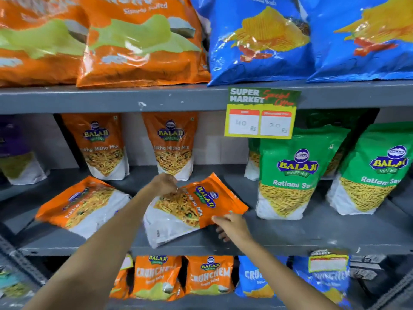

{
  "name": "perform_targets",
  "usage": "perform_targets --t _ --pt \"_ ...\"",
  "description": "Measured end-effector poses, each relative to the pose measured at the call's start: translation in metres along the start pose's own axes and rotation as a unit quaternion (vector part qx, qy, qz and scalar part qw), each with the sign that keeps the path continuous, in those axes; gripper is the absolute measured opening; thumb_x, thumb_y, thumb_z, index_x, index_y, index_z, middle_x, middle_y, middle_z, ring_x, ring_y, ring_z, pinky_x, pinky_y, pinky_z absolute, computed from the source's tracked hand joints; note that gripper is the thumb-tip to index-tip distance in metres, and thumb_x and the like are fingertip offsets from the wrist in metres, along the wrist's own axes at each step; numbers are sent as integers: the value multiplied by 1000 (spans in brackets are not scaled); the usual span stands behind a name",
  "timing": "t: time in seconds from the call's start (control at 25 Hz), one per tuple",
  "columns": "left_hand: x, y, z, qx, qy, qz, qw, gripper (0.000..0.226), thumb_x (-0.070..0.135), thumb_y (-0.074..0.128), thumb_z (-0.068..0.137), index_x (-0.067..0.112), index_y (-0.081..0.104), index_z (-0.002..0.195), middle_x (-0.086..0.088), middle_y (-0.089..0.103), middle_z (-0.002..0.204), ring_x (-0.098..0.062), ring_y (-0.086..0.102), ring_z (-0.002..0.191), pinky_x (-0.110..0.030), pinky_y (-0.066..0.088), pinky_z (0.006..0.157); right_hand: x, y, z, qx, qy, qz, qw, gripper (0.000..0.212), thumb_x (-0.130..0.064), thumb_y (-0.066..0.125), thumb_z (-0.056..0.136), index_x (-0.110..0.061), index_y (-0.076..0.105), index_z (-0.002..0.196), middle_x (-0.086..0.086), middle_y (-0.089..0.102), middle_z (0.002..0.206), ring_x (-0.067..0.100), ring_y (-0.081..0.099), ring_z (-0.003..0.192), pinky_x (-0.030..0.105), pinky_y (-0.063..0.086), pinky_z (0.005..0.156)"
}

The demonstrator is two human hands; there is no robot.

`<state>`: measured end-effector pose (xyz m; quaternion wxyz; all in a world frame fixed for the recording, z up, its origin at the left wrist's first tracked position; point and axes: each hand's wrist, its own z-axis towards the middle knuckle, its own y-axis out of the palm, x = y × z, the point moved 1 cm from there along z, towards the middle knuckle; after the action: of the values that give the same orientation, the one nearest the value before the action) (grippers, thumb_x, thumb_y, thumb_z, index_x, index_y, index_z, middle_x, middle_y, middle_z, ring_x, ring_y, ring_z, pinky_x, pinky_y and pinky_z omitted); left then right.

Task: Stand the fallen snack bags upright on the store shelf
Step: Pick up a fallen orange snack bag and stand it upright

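i'm looking at the middle shelf (pixel 290 240), grey metal, where two orange tikha mitha mix bags lie fallen. the nearer fallen bag (pixel 190 209) is in the centre, tilted with its white bottom towards the front lip and its orange top pointing up and to the right. my left hand (pixel 164 183) reaches over its upper left edge with fingers closed on the bag near the printed snack picture, and my right hand (pixel 232 225) pinches the orange corner at its lower right side, thumb on top and fingers tucked beneath, so both hands are clamped on this one bag. the second fallen bag (pixel 82 203) lies flat to the left, just beside my left forearm and apart from the first bag. behind them, against the back of the shelf, two more orange bags (pixel 172 144) of the same mix stand upright, the right one directly behind my left hand. to the right, two green ratlami sev bags (pixel 292 173) stand upright, close to the raised corner of the held bag but not touching it. a green and yellow price tag (pixel 261 113) hangs from the shelf edge above, reading 40 and 20. the top shelf carries big orange and blue chip bags (pixel 257 39), and the shelf below holds smaller crunchem packs (pixel 207 276), partly hidden by my arms. a dark purple bag (pixel 15 153) at the far left is blurred.
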<state>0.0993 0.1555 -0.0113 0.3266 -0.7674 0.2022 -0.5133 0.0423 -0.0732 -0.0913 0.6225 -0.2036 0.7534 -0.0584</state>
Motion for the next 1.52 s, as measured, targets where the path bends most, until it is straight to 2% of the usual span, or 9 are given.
perform_targets --t 0.24,0.48,0.56,0.64,0.72,0.92,1.12,1.36,1.52 --pt "-46 -11 12 -165 61 68 982 56 29 66 83 13 48 134 5 49 129 -18 47 115 -28 34 103 -21 48 -9 18 184 165 969 40 -34 74 73 -8 54 96 18 65 77 32 67 71 35 56 60" --pt "-58 -11 5 -286 -16 -57 956 30 25 73 73 13 62 98 2 65 95 -14 61 83 -26 45 80 -38 78 -17 21 233 347 908 44 -16 77 71 -3 53 106 23 59 109 38 58 99 44 50 80" --pt "-66 -5 -2 -346 -78 -134 925 26 20 68 81 5 62 101 -8 71 98 -25 67 94 -36 49 89 -36 74 -18 36 231 380 895 46 -13 77 70 -1 55 108 21 59 109 38 57 106 44 49 88" --pt "-69 0 -13 -358 -89 -187 911 12 15 63 85 4 62 89 -6 77 79 -19 73 75 -30 56 73 -35 68 -21 44 232 385 892 51 -8 78 69 2 56 113 19 61 101 34 59 97 43 50 85" --pt "-70 4 -24 -331 -74 -221 914 7 10 64 85 9 60 78 -1 75 58 -15 71 54 -27 56 60 -36 61 -24 55 230 381 894 56 -2 79 66 4 55 116 20 64 104 33 61 91 43 52 80" --pt "-65 4 -47 -244 -38 -302 921 12 3 70 79 7 65 90 -9 70 93 -24 65 87 -43 46 100 -50 37 -26 69 166 357 917 27 4 78 63 2 62 84 23 66 110 36 62 102 49 49 95" --pt "-53 -4 -69 -139 5 -357 924 39 0 71 77 -2 59 114 -16 64 117 -32 61 109 -43 48 97 -72 19 -27 28 50 315 947 19 2 74 69 -9 66 84 15 68 103 31 60 104 47 45 100" --pt "-55 -12 -77 -55 64 -369 926 23 -2 74 72 15 64 83 -18 66 119 -22 65 89 -34 55 77 -84 22 -18 18 -6 290 957 22 4 72 70 -13 65 83 7 68 92 24 62 94 36 50 82" --pt "-64 -15 -66 -12 73 -359 930 30 -1 77 69 10 64 95 -16 66 118 -31 62 109 -47 49 98 -86 37 -5 24 -13 272 962 24 5 71 72 -14 62 85 9 68 99 23 62 96 40 50 89"
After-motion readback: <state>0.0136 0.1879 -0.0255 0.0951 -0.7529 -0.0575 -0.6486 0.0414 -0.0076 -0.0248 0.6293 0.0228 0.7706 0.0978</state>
